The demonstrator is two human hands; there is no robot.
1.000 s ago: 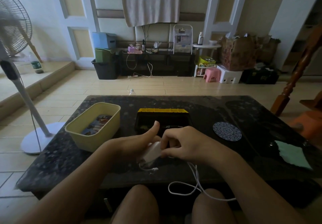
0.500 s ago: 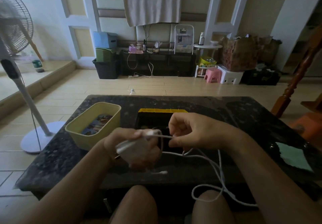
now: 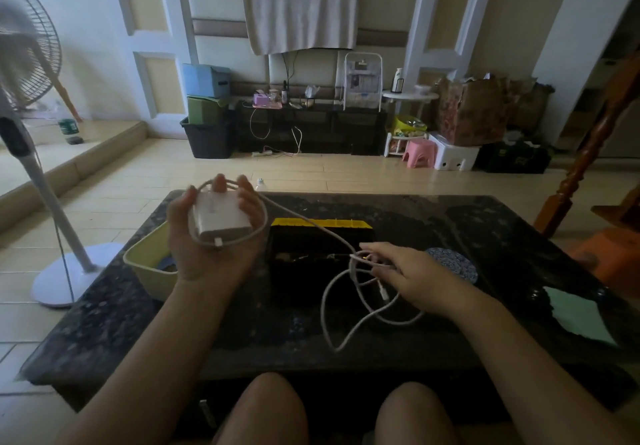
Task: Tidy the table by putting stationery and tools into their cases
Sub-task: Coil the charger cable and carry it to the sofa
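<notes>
My left hand [image 3: 207, 236] is raised palm-up above the table's left side and holds a white power adapter [image 3: 221, 214]. One turn of its white cable [image 3: 332, 306] loops around the adapter, then runs right to my right hand [image 3: 405, 273], which pinches the cable low over the table. Loose cable loops hang below that hand on the dark stone table [image 3: 485, 229]. Between my hands sits an open black case with a yellow lid edge [image 3: 320, 224]. A pale yellow tub [image 3: 149, 264] stands partly behind my left wrist.
A round patterned coaster [image 3: 453, 264] lies right of my right hand. A pale green cloth [image 3: 578, 313] lies at the table's right edge. A standing fan [image 3: 31, 153] is on the floor to the left, a wooden post [image 3: 588, 153] to the right.
My left hand has lifted the adapter up and to the left, turning palm-up. My right hand has moved down and right, drawing the cable out around the adapter.
</notes>
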